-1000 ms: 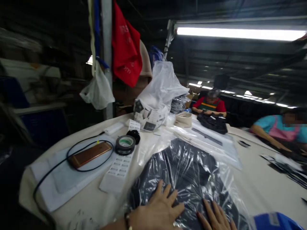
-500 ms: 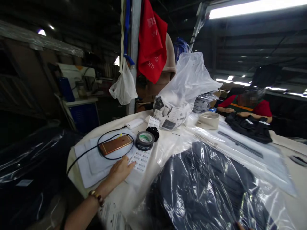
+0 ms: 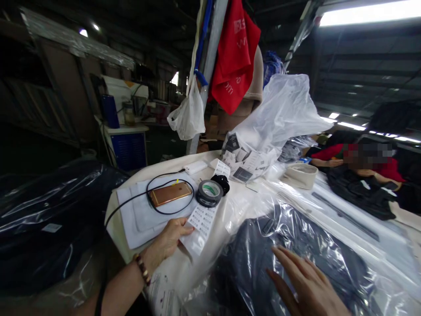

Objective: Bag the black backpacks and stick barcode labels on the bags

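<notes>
Gripping a label sheet (image 3: 201,221) by its near end, a worker's left hand (image 3: 169,240) closes on it, thumb on top, at a cloth-covered table (image 3: 171,164).

Sheet lies flat, its long axis running away from the worker and slightly right, its far end touching a tape roll (image 3: 209,193). Phone (image 3: 171,193), ringed by a black cable (image 3: 154,210), sits just left of the sheet on white papers (image 3: 131,221). Bagged dark garment (image 3: 296,245) crowds the sheet's right side, leaving only a narrow strip of bare cloth. Right hand (image 3: 305,285) rests palm down on the bag, fingers straight and slightly apart, holding nothing. Table's rounded edge drops away just left of the left wrist.
</notes>
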Motion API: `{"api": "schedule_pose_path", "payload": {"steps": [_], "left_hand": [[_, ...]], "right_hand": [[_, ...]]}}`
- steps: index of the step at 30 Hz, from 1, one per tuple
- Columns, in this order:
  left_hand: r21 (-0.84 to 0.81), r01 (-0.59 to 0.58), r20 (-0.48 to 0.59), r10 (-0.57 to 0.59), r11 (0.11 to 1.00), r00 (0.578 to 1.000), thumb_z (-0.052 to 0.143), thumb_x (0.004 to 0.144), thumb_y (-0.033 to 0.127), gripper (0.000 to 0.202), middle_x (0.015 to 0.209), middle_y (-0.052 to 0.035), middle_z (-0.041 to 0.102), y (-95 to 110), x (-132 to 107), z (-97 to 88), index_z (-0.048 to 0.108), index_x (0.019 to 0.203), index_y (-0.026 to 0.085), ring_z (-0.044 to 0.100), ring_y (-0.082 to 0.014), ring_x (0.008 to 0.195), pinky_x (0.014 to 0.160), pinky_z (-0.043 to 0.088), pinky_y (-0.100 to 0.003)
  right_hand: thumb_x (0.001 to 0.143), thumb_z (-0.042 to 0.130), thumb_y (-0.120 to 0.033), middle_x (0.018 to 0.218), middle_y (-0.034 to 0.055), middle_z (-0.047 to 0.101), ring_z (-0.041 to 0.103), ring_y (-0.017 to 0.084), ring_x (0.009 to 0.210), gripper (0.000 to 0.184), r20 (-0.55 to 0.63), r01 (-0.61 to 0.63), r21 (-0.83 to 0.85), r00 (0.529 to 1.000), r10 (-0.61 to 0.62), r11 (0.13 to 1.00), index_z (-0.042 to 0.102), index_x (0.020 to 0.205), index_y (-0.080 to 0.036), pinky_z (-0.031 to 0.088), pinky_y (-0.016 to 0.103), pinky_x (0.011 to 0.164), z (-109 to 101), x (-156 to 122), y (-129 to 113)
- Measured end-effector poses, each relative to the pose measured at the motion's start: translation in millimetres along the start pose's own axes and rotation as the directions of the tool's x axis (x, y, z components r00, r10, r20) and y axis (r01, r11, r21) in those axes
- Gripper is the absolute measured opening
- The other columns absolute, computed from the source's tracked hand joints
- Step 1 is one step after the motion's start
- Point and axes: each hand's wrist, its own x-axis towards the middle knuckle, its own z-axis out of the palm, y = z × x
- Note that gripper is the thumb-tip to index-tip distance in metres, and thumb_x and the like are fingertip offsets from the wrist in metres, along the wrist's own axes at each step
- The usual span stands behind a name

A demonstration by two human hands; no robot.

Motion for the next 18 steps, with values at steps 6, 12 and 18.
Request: {"api": "schedule_pose_path", "payload": {"steps": [6,12,18], "left_hand": [[-0.034,-0.077,0.014,0.078,0.996,0.997,0.069,0.047,0.025,0.025,0.060,-0.0010,0.063,-1,4,2.6,0.063,0.068,0.013,0.053,-0.0137,0.056,0.060,0.038,-0.026],[-0.037,-0.186,0.092,0.189,0.982,0.978,0.061,0.051,0.019,0.018,0.060,0.0004,0.060,-1,8,1.8,0.066,0.067,0.013,0.051,-0.0151,0.065,0.065,0.036,-0.027],[-0.012,-0.186,0.102,0.186,0.982,0.977,0.061,0.055,0.021,0.015,0.064,0.0006,0.059,-9,14,-0.3,0.065,0.065,0.012,0.047,-0.0131,0.065,0.063,0.032,-0.025]], "right_hand": [[0.085,0.049,-0.018,0.105,0.0078,0.066,0.061,0.022,0.097,0.027,0.197,-0.072,0.490,0.980,-0.030,0.869,0.063,0.109,-0.020,0.048,0.037,0.084,31,127,-109],[0.073,0.051,-0.016,0.089,0.0078,0.067,0.061,0.022,0.086,0.024,0.277,-0.329,0.726,0.944,0.181,0.604,0.067,0.092,-0.018,0.046,0.033,0.080,100,145,-125],[0.069,0.057,-0.034,0.076,0.0034,0.068,0.061,0.020,0.075,0.019,0.420,-0.503,0.795,0.860,0.292,0.340,0.067,0.079,-0.020,0.045,0.030,0.071,120,145,-121]]}}
